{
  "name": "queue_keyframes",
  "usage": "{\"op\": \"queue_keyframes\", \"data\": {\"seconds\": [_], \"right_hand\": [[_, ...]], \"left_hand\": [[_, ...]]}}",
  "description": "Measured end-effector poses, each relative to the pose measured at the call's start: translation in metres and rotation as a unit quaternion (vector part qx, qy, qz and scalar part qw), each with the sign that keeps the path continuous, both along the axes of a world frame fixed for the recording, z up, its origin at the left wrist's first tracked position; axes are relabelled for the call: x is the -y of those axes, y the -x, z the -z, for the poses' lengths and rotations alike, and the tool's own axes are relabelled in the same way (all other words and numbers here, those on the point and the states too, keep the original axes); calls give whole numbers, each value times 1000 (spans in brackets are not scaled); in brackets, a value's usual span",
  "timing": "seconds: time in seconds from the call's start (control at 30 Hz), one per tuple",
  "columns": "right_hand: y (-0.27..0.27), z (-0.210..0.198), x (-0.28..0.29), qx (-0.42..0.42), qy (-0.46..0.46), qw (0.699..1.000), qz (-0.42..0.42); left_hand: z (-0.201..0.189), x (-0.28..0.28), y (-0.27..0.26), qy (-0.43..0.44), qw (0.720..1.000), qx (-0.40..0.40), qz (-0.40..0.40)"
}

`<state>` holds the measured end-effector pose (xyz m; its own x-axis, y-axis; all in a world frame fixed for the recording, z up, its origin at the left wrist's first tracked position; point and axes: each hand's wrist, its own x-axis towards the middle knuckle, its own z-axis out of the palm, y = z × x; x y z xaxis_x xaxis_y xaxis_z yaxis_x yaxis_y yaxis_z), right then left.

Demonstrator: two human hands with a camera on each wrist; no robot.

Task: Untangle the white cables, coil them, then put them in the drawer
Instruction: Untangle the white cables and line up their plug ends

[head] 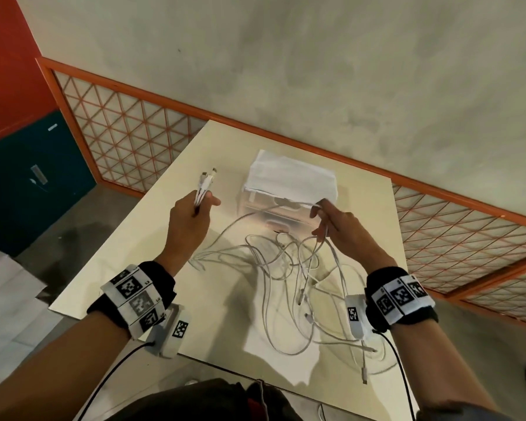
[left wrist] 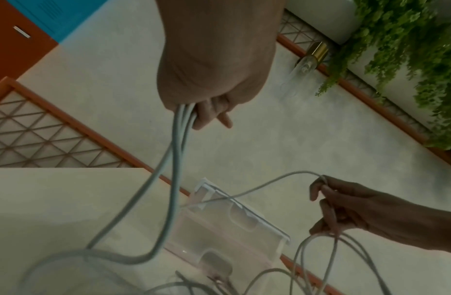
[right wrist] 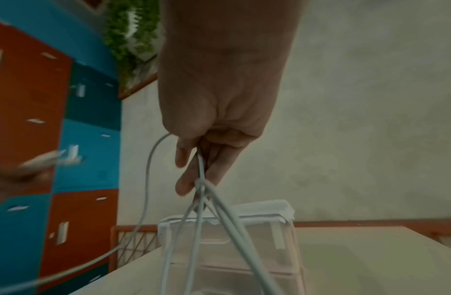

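A grey mottled wall (head: 286, 56) fills the upper frame, edged below by an orange lattice rail (head: 128, 141). Red and teal lockers (head: 19, 165) are seen at the left. A cream table (head: 152, 244) occupies the centre. Green foliage (left wrist: 408, 49) is shown at the upper right of the left wrist view.

the cables (head: 289, 268) lie tangled on the table (head: 140, 253), before the drawer unit (head: 289, 189).
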<state>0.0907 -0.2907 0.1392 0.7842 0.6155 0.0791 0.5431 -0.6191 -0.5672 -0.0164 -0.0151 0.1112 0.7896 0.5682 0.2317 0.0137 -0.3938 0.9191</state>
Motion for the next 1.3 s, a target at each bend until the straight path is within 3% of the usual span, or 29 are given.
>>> {"op": "queue_keyframes", "data": {"seconds": [0.13, 0.3, 0.4, 0.6, 0.73, 0.9, 1.07, 1.3], "right_hand": [[9, 2, -16, -28, 17, 995, -96], [19, -7, -38, -32, -23, 992, -119], [13, 0, -30, -57, -41, 993, -93], [7, 54, -7, -98, 15, 992, -72], [2, 70, 8, -93, 18, 995, -27], [-8, 64, 21, -29, 20, 999, 17], [-9, 19, 26, -70, -160, 980, 90], [-6, -18, 25, 88, -178, 977, 73]], "left_hand": [[-15, 24, -5, -12, 987, 60, 148], [-2, 53, -17, -88, 952, -58, 287], [0, 55, -17, -81, 961, -39, 263], [-34, 56, -19, -65, 980, 110, 152], [-38, 52, -19, -53, 983, 138, 109], [-20, 48, -16, -105, 988, 81, 81], [15, 30, -12, -224, 968, 11, 110], [30, 40, 1, -213, 949, -147, 182]]}}
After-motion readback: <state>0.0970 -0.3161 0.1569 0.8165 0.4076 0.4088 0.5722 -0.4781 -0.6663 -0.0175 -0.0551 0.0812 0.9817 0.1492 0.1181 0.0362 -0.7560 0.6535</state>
